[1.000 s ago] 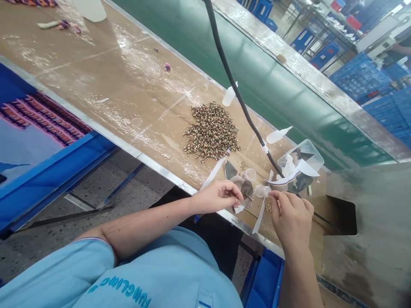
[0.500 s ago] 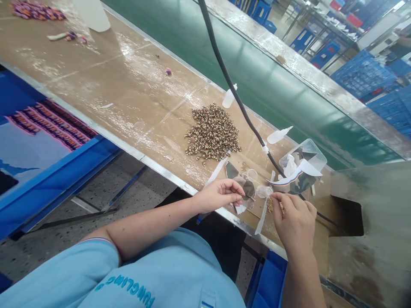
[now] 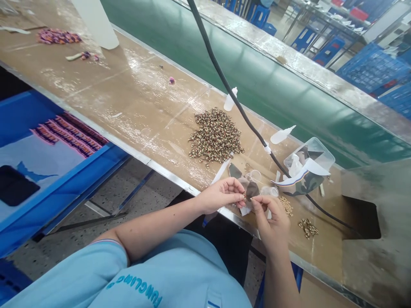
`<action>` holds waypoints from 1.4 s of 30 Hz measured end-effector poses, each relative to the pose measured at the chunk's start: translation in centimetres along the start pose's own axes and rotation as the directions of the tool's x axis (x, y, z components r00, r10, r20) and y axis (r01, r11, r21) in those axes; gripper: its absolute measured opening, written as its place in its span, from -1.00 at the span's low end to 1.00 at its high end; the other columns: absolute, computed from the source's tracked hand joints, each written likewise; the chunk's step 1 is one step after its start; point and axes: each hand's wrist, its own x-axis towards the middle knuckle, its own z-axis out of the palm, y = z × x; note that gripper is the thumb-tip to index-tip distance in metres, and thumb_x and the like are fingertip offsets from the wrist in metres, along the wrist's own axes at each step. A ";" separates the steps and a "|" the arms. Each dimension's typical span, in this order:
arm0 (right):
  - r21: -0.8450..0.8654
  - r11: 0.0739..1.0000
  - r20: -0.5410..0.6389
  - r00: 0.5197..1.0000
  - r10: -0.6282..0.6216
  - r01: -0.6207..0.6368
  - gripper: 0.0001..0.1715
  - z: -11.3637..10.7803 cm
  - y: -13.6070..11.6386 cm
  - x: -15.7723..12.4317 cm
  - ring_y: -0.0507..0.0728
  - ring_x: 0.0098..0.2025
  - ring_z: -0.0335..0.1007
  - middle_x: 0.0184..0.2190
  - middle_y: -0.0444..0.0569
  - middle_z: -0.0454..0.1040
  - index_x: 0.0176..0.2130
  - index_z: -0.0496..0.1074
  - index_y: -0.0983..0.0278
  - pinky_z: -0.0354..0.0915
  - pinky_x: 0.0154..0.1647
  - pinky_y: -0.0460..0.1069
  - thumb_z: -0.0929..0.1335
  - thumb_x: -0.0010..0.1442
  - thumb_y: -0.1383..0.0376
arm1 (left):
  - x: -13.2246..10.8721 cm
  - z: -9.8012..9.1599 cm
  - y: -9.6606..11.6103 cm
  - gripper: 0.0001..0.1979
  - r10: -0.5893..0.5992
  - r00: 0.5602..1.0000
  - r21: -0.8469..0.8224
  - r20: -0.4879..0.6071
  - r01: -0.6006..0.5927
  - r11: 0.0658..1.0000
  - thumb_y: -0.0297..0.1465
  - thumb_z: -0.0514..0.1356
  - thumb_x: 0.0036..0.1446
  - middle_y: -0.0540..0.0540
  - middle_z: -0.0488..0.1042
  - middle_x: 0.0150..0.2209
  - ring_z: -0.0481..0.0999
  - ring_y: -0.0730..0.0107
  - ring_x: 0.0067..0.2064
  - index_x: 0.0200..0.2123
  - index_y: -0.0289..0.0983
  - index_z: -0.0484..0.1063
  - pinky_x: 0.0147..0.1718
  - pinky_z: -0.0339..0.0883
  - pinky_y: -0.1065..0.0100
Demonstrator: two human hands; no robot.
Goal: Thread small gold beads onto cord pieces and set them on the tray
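Note:
My left hand (image 3: 225, 196) is closed in a pinch over the front of the table, with a tiny brown and gold piece just showing at its fingertips. Close beside it on the right, my right hand (image 3: 272, 219) also pinches, its fingertips nearly meeting the left ones. Whatever is in the right fingers is too small to make out. Behind the hands lie dark fabric scraps (image 3: 236, 171) and small round clear plastic dishes (image 3: 269, 191). A large pile of small brown and gold pieces (image 3: 215, 136) sits further left on the table.
Tan beads (image 3: 285, 206) and a smaller cluster of brown and gold pieces (image 3: 308, 229) lie to the right. A clear plastic box (image 3: 326, 154) holds scraps. White squeeze bottles (image 3: 281, 135) lie or stand along the back. A black cable (image 3: 221, 72) crosses the table (image 3: 135, 107).
My right hand has moved left from the round plastic dishes to my left hand, uncovering the smaller cluster on the right. The left hand stays pinched. The whole view has shifted slightly.

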 end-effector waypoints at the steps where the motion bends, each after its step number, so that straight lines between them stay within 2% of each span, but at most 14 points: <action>1: 0.006 1.000 0.002 1.000 -0.009 0.009 -0.79 0.1 0.0 0.1 0.06 -0.37 0.34 -0.44 -0.09 0.46 -0.38 0.44 0.23 0.24 -0.32 -0.03 0.29 0.22 0.19 | 0.0 0.0 0.0 -0.54 -0.008 1.000 -0.001 0.000 0.008 1.000 -0.21 0.43 -0.24 -0.01 0.50 -0.53 0.51 0.53 -0.48 -0.39 -0.35 0.31 -0.37 0.39 0.44; 6: 0.017 0.999 0.021 0.998 -0.051 0.051 -0.83 0.2 -0.3 0.3 0.02 -0.38 0.32 -0.44 -0.13 0.46 -0.37 0.44 0.22 0.22 -0.34 -0.06 0.30 0.22 0.24 | 0.1 0.1 0.0 -0.51 -0.041 0.999 -0.005 0.001 0.041 0.999 -0.21 0.44 -0.28 -0.02 0.52 -0.55 0.52 0.52 -0.50 -0.40 -0.36 0.30 -0.38 0.39 0.43; 15: 0.007 0.999 0.046 0.997 -0.054 0.054 -0.83 0.4 0.0 0.1 0.05 -0.35 0.32 -0.42 -0.10 0.47 -0.37 0.44 0.23 0.22 -0.33 -0.05 0.30 0.22 0.25 | 0.0 0.0 0.0 -0.53 -0.050 0.999 -0.010 0.015 0.050 0.999 -0.24 0.45 -0.26 -0.04 0.52 -0.55 0.52 0.51 -0.50 -0.39 -0.37 0.31 -0.40 0.41 0.45; 22: -0.147 0.969 -0.012 0.980 -0.201 0.197 -0.87 0.4 -0.5 0.2 0.03 -0.38 0.31 -0.43 -0.12 0.46 -0.35 0.42 0.24 0.21 -0.25 -0.03 0.30 0.23 0.29 | 0.2 -0.3 -0.2 -0.51 -0.079 0.997 -0.032 0.012 0.080 0.996 -0.24 0.46 -0.30 -0.06 0.52 -0.56 0.52 0.50 -0.52 -0.39 -0.37 0.31 -0.42 0.42 0.45; 27: -0.168 0.961 -0.065 0.971 -0.232 0.218 -0.92 0.7 -0.6 -0.1 0.01 -0.37 0.33 -0.40 -0.11 0.46 -0.29 0.44 0.24 0.24 -0.25 -0.03 0.32 0.21 0.34 | 0.2 -0.2 -0.1 -0.51 -0.072 0.997 -0.051 0.009 0.072 0.996 -0.23 0.46 -0.30 -0.04 0.52 -0.57 0.52 0.51 -0.52 -0.40 -0.36 0.30 -0.43 0.40 0.47; 31: -0.206 0.938 -0.136 0.941 -0.310 0.279 -0.77 1.0 -0.3 -0.6 0.02 -0.33 0.37 -0.35 -0.09 0.48 -0.14 0.45 0.20 0.27 -0.22 -0.02 0.35 0.18 0.42 | 0.1 -0.1 0.0 -0.50 -0.063 0.998 -0.060 -0.008 0.063 0.996 -0.22 0.46 -0.31 -0.04 0.52 -0.57 0.51 0.51 -0.53 -0.40 -0.36 0.30 -0.44 0.39 0.47; 36: -0.212 0.904 -0.108 0.911 -0.399 0.371 -0.63 1.0 -0.4 -0.8 0.02 -0.33 0.42 -0.32 -0.07 0.50 -0.04 0.43 0.19 0.29 -0.23 -0.01 0.34 0.16 0.46 | 0.1 0.0 0.0 -0.49 -0.055 0.998 -0.054 -0.021 0.053 0.997 -0.21 0.46 -0.33 -0.04 0.51 -0.58 0.51 0.53 -0.53 -0.42 -0.37 0.29 -0.44 0.39 0.48; 40: -0.161 0.899 -0.073 0.904 -0.422 0.406 -0.63 0.9 -0.5 -0.7 0.02 -0.33 0.41 -0.32 -0.05 0.50 -0.05 0.43 0.22 0.30 -0.26 -0.02 0.35 0.14 0.48 | 0.0 0.1 -0.1 -0.48 -0.040 0.999 -0.030 -0.035 0.039 0.999 -0.19 0.46 -0.33 -0.03 0.50 -0.58 0.49 0.54 -0.53 -0.43 -0.37 0.29 -0.44 0.38 0.47; 42: -0.123 0.921 -0.085 0.921 -0.381 0.369 -0.68 0.9 -0.5 -0.8 0.03 -0.31 0.42 -0.31 -0.04 0.50 -0.08 0.45 0.22 0.32 -0.25 -0.02 0.34 0.15 0.47 | 0.0 0.2 -0.1 -0.50 -0.023 0.999 -0.015 -0.031 0.023 1.000 -0.19 0.45 -0.30 -0.02 0.50 -0.56 0.49 0.55 -0.52 -0.43 -0.36 0.30 -0.43 0.38 0.47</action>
